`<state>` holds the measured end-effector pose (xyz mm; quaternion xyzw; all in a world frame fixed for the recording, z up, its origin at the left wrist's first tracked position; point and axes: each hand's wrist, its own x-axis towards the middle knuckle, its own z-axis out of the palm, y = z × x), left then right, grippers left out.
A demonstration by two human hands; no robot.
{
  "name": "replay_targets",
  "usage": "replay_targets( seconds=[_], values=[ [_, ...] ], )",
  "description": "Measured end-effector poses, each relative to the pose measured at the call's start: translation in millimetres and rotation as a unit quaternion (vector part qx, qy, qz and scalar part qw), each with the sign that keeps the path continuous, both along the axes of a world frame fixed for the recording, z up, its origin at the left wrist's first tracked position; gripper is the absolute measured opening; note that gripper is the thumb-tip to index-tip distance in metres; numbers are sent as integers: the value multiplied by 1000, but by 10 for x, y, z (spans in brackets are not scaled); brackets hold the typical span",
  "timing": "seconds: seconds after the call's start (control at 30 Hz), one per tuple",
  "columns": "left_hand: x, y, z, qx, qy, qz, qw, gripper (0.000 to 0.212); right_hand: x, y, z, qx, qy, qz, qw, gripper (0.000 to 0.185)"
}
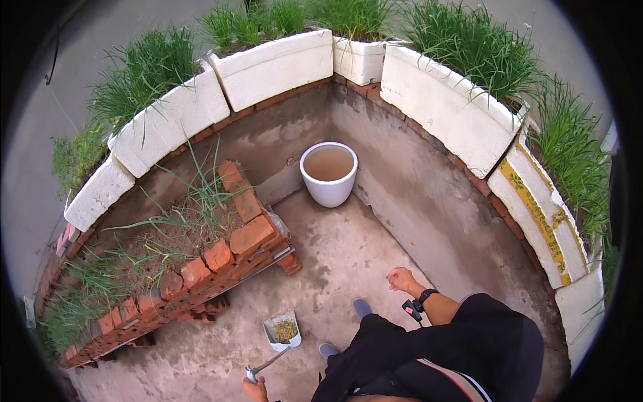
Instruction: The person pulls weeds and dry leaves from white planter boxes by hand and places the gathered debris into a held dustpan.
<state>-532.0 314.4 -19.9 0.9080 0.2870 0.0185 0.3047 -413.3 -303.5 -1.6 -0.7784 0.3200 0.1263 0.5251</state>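
Note:
My left hand (255,389), near the bottom edge, is closed around a light-coloured handle; a thin metal shaft (271,361) runs from it up to a dustpan. The white dustpan (266,329) lies on the concrete floor and holds a small heap of dry grass clippings (285,331). My right hand (400,279) hangs over the floor beside the right wall, its fingers curled with no object seen in them. A black strap with a small device is on that wrist. Whether the shaft joins the dustpan or belongs to a separate tool, I cannot tell.
A white pot (329,193) of murky water stands in the wall corner. At the left is a raised brick planter (196,274) with soil and green onions. White foam boxes (274,68) of grassy plants line the low wall (402,151). Two grey shoes (361,307) stand on the floor.

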Motion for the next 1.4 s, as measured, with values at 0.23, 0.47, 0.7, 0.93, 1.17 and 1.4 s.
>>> replay_targets(
  seconds=[0.23, 0.47, 0.7, 0.93, 1.17, 1.4],
  values=[
    [18, -593, 926, 113, 105, -12, 988, 63, 401, -736, -203, 13, 56, 4, 998, 8],
    [197, -916, 1371, 263, 175, 3, 949, 56, 489, -1212, -359, 25, 115, -14, 993, 8],
    [887, -1506, 1876, 391, -63, -25, 918, 55, 528, -1165, -294, 39, 121, -28, 992, 9],
    [1602, -2206, 1682, 96, -57, -159, 981, 38, 540, -1091, -45, 42, 104, -33, 993, 9],
    [1928, -2497, 1128, 53, 13, -226, 973, 29, 743, -1510, -230, 32, 142, -20, 989, 11],
    [2614, -3054, 571, 18, 67, -217, 974, 30, 1565, -2138, -526, 19, 176, -9, 984, 11]
  ],
)
